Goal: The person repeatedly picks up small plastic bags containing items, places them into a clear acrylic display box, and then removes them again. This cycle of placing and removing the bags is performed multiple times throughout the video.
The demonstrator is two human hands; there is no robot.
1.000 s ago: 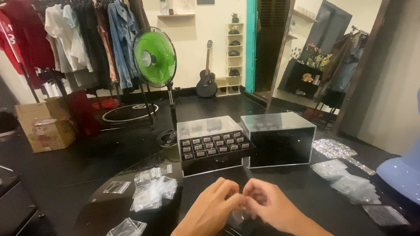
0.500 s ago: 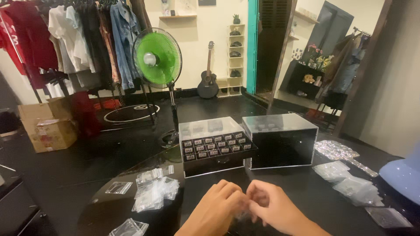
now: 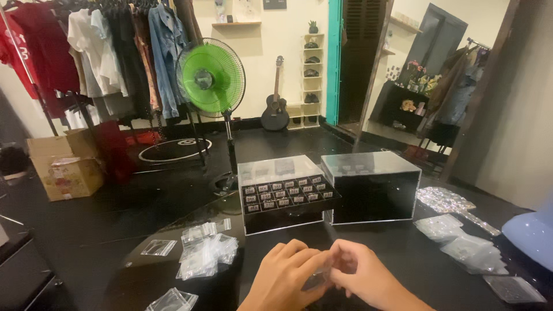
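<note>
A green standing fan [image 3: 210, 78] rises behind the dark surface [image 3: 403, 259], before a rack of hanging clothes [image 3: 92, 52]. A guitar [image 3: 275, 109] leans on the far wall (beside a narrow white shelf [image 3: 311, 75]). A cardboard box [image 3: 63, 164] sits on the floor at left.

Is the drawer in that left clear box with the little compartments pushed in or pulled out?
Pulled out. The black compartmented drawer juts forward past the front of the left clear acrylic box, with its rows of small cells exposed.
</note>
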